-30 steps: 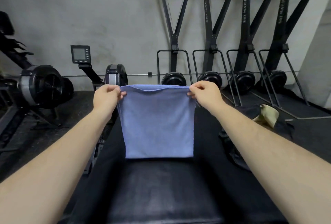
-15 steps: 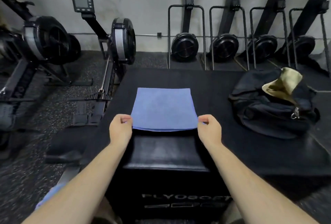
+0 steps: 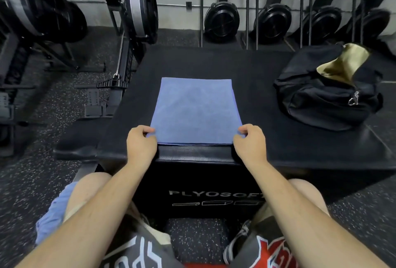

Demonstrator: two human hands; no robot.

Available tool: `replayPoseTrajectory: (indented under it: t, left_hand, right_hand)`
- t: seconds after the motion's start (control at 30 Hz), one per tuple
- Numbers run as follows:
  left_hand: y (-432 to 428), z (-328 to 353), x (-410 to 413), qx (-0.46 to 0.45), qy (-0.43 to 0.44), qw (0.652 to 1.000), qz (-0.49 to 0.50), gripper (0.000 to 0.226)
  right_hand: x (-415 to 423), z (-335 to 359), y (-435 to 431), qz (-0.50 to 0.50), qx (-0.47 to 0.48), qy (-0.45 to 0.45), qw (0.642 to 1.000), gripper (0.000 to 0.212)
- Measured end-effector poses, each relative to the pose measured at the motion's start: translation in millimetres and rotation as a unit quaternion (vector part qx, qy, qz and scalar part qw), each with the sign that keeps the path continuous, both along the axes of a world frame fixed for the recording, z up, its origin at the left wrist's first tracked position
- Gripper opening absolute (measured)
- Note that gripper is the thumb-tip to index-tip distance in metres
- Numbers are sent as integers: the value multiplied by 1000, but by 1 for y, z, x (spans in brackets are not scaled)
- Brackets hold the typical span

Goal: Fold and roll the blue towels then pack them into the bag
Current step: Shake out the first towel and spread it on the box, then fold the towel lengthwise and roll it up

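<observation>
Left hand [image 3: 140, 143], right hand [image 3: 249, 142]: each still pinches a near corner of the folded blue towel [image 3: 196, 111], now lowered flat at the table's [image 3: 278, 139] near edge, between both hands. Black duffel bag [image 3: 327, 94]: open, far right corner.

A blue towel [image 3: 196, 111] lies flat on top of a big black box [image 3: 267, 139]. It is folded, and its near edge sits close to the box's front edge. The left hand [image 3: 141, 143] pinches the near left corner of the towel. The right hand [image 3: 249, 142] pinches the near right corner. A black bag [image 3: 327, 94] sits on the box to the right, well apart from the towel. Its top is open and tan inside. More blue cloth [image 3: 53, 214] lies by the person's left leg. Rowing machines [image 3: 137, 10] stand on the floor behind.
</observation>
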State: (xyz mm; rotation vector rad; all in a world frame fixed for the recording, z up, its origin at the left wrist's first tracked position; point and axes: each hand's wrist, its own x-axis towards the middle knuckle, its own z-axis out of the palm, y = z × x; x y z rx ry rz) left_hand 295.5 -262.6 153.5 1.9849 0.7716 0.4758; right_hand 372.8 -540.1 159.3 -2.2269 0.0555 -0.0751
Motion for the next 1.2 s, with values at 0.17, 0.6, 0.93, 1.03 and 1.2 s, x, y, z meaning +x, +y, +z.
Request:
replayPoseTrajectory:
  t: [0.17, 0.6, 0.93, 1.03, 1.2]
  left_hand:
    - [-17, 2, 4, 134, 44, 990, 28, 37]
    - [-27, -21, 36, 337, 187, 906, -178, 57]
    - [-10, -9, 135, 322, 189, 883, -284, 57]
    - [-3, -18, 133, 315, 199, 887, -273, 60]
    - [6, -7, 172, 320, 172, 889, -279, 50]
  right_hand:
    - [1, 3, 8, 25, -324, -68, 943, 30]
    - [10, -18, 49, 177, -346, 3, 922, 65]
    - [51, -11, 120, 244, -312, -20, 918, 60]
    - [48, -16, 114, 233, -309, -8, 922, 61]
    - [66, -9, 147, 237, -285, -36, 928, 61]
